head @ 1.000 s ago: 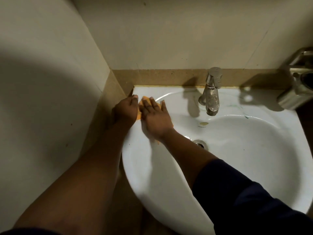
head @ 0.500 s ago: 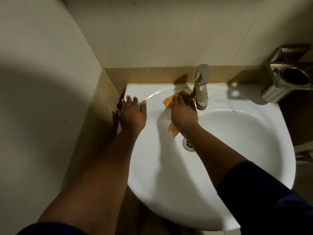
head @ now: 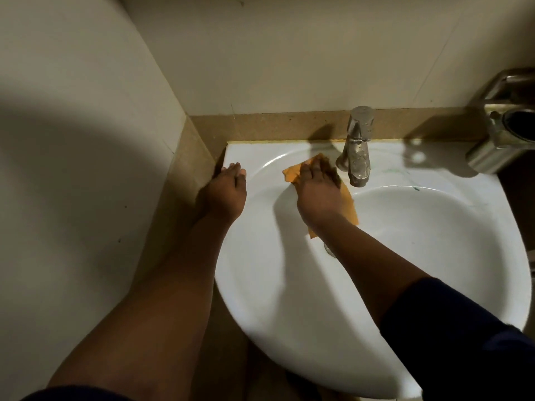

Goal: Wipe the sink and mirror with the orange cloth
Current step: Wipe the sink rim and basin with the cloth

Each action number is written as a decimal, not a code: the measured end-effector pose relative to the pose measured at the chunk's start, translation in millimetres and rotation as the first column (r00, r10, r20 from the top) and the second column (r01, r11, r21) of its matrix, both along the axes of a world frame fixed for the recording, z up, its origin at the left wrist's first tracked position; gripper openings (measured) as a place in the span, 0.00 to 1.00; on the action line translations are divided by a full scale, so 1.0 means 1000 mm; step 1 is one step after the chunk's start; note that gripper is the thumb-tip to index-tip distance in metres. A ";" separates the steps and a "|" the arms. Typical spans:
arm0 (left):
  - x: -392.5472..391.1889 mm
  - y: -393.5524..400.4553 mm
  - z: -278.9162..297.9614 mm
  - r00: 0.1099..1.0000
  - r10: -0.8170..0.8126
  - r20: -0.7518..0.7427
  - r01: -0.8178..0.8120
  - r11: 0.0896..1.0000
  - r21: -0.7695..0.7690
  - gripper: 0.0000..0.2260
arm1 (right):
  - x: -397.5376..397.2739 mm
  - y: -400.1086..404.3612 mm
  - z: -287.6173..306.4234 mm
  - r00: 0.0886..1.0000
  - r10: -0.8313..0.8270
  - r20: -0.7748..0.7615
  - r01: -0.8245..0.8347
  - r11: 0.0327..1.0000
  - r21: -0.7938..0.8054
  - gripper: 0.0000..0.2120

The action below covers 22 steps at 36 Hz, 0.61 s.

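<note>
Fingers (head: 317,169) of right hand (head: 318,195) flat on orange cloth (head: 347,204), sink (head: 260,285).

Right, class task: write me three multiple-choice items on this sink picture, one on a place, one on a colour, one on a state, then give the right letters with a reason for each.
1. Where does the cloth lie?
A. on the sink rim just left of the tap
B. over the steel holder on the right
C. on the floor

2. What colour is the cloth?
A. blue
B. orange
C. white

3. How is the left hand placed?
A. curled round the tap
B. pinching the cloth
C. flat on the sink's left rim, holding nothing

Answers:
1 A, the cloth shows under the right hand, beside the tap's base.
2 B, its corners beyond the hand are orange against the white basin.
3 C, its fingers lie straight on the rim near the wall corner, apart from the cloth.
</note>
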<state>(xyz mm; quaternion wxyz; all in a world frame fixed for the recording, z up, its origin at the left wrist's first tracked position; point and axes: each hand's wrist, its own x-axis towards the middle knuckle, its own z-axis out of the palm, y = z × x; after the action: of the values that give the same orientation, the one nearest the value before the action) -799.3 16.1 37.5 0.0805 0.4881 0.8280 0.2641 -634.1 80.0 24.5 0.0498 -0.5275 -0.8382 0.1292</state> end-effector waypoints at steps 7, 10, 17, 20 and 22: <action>-0.004 0.003 0.015 0.986 0.125 0.109 -0.120 0.992 -0.048 0.20 | -0.047 -0.009 0.000 0.976 0.207 -0.062 -0.206 0.978 0.030 0.24; -0.004 0.003 0.015 0.975 0.125 0.181 -0.112 0.991 -0.079 0.19 | -0.062 -0.024 0.000 0.934 0.328 -0.142 -0.329 0.944 0.015 0.24; -0.015 -0.004 0.007 0.973 -0.023 0.229 0.046 0.994 -0.096 0.16 | -0.073 -0.042 -0.005 0.874 0.402 -0.273 -0.412 0.911 0.022 0.26; -0.019 -0.006 0.005 0.969 -0.062 0.239 0.079 0.995 -0.062 0.16 | -0.069 -0.045 -0.003 0.851 0.421 -0.313 -0.441 0.897 0.006 0.25; -0.020 -0.007 0.006 0.961 -0.062 0.269 0.083 0.994 -0.068 0.16 | -0.068 -0.055 -0.005 0.821 0.450 -0.351 -0.482 0.876 -0.003 0.23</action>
<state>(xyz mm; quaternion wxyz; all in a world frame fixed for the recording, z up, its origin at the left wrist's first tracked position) -819.1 9.2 43.8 0.2200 0.4747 0.8008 0.2915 -702.1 25.4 19.2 0.1362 -0.2777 -0.9133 0.2649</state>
